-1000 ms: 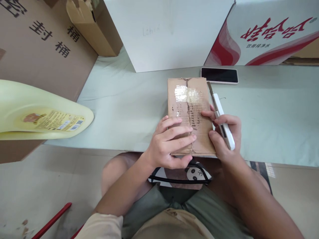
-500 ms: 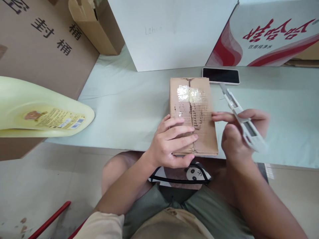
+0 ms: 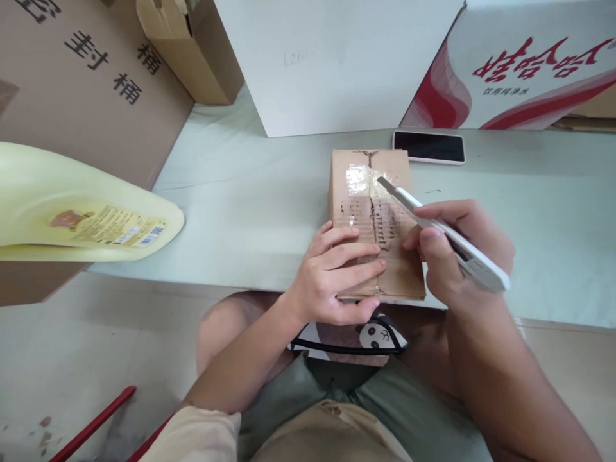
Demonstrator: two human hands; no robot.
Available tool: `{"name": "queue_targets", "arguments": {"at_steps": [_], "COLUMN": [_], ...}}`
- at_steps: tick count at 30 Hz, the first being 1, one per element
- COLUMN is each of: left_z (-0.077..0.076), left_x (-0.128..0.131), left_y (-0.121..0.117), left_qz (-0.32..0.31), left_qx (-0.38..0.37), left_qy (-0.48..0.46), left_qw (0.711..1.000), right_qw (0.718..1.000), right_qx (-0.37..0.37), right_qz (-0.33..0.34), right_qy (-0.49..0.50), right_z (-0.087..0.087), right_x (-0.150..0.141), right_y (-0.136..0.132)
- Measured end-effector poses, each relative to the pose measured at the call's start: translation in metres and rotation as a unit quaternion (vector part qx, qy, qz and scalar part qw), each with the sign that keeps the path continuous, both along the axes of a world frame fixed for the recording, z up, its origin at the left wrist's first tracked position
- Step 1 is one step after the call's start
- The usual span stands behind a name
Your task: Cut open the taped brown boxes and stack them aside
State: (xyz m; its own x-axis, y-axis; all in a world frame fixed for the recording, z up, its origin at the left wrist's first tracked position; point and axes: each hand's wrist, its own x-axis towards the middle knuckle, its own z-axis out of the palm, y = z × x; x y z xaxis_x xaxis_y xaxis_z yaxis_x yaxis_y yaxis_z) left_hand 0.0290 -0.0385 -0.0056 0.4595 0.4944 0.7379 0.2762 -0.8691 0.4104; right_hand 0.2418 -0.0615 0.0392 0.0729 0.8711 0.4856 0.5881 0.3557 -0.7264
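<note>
A small cardboard box [image 3: 399,273] lies at the near edge of the cloth-covered table, with shiny clear tape across its worn centre seam. My left hand [image 3: 332,276] rests on its top at the lower left, fingers stretched and spread, thumb along the near edge. Closed around a white utility knife [image 3: 474,263], my right hand [image 3: 462,244] is at the box's right side. The knife's bare blade points up and left over the taped part of the seam; whether its tip touches the tape I cannot tell. The right fingertips are partly hidden behind the knife.
A phone [image 3: 429,147] lies just behind the box. Farther back stand a white box [image 3: 332,77] and a red-and-white carton [image 3: 520,106]. On the left are a pale yellow bottle [image 3: 43,192], a large brown carton [image 3: 96,128] and an opened smaller carton [image 3: 212,70].
My right hand has turned the utility knife, bringing its blade left from beside the box to over the tape. The left hand stays in place on the box.
</note>
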Motion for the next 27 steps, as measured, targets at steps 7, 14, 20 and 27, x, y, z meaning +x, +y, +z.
{"name": "queue_targets", "arguments": {"at_steps": [7,14,20,27], "left_z": [-0.002,-0.002,-0.002,-0.001], "left_x": [0.003,0.004,0.005,0.003], "left_y": [-0.001,-0.002,-0.002,-0.002], "left_qz": [0.004,0.016,0.024,0.022], "left_qx": [-0.003,0.000,-0.004,-0.005], "left_qy": [-0.006,-0.009,-0.005,0.003], "left_qw": [1.000,1.000,1.000,1.000], "right_qw": [0.995,0.991,0.992,0.993], "right_qx": [0.010,0.019,0.025,0.027], "right_qz": [-0.029,-0.040,-0.041,-0.064], "right_qy": [-0.091,-0.126,-0.120,-0.091], "right_z": [0.010,0.015,0.015,0.005], "right_x": [-0.010,-0.020,-0.023,-0.019], "right_y": [0.002,0.005,0.007,0.003]}}
